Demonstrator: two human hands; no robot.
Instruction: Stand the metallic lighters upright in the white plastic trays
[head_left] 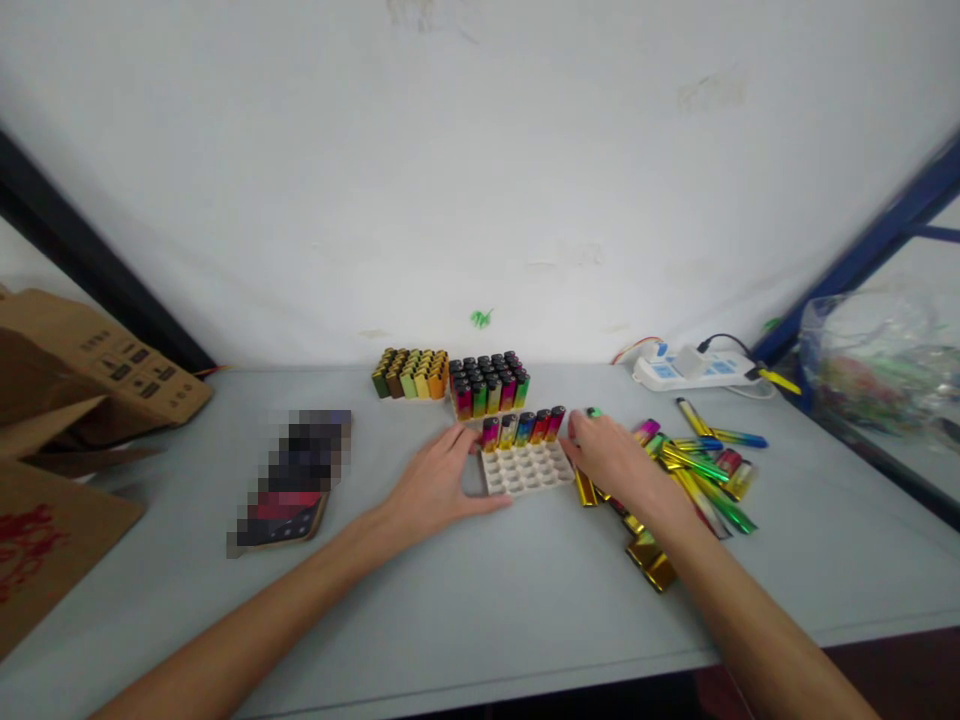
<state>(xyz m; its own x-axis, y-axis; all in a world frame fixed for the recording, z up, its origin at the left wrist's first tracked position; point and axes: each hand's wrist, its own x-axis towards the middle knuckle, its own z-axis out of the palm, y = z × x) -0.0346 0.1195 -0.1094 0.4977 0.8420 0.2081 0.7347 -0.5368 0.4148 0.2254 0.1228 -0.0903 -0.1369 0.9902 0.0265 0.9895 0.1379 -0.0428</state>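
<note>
A white tray with rows of round holes [529, 468] lies on the table, with several shiny coloured lighters [525, 429] upright along its back row. My left hand [442, 478] is at the tray's left side, thumb and fingers spread apart around its left edge. At the tray's right edge is my right hand [604, 450], its fingers bent; a green-tipped piece shows just behind them, and whatever they hold is mostly hidden. Loose shiny lighters [701, 462] lie scattered beside and under my right forearm.
Behind stand a full block of black-topped lighters [491, 385] and a gold-topped block [411, 375]. A phone [292, 480], partly pixelated, and cardboard boxes [105, 370] are at the left. A power strip [694, 370] and a clear plastic bag [885, 360] are at the right.
</note>
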